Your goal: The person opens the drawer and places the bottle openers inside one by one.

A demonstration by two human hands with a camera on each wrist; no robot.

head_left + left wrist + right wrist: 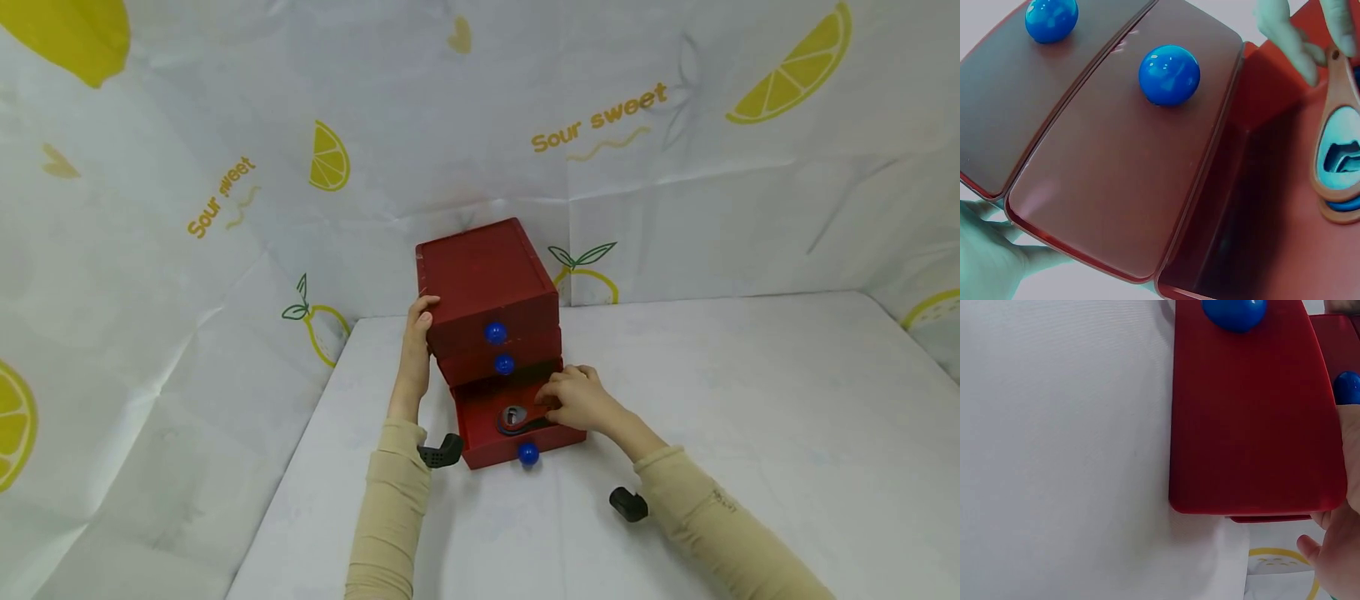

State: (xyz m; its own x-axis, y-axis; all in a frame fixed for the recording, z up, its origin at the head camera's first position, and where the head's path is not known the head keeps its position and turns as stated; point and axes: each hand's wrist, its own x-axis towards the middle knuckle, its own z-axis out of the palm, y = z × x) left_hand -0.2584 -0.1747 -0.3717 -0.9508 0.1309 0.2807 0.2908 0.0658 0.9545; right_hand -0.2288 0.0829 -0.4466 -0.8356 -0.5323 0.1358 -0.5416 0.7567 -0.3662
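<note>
A red cabinet (pixel 487 275) with blue ball knobs stands with its bottom drawer (pixel 480 454) pulled out. My left hand (pixel 415 350) rests against the cabinet's left side, fingers near its top edge; in the left wrist view its fingers lie extended along the side. My right hand (pixel 581 400) reaches over the open drawer's right wall. In the left wrist view, its fingertips pinch the holed handle end of a bottle opener (pixel 1330 94) with a metal insert. A second rounded piece with blue on it (pixel 1342 212) shows beneath the opener's head.
The cabinet's upper two drawers are closed, with blue knobs (pixel 496 333) in front. It stands on a white-covered table (pixel 712 400), close to a white backdrop (pixel 420 108) printed with lemons. Black wrist devices (pixel 442 452) stick out beside both sleeves.
</note>
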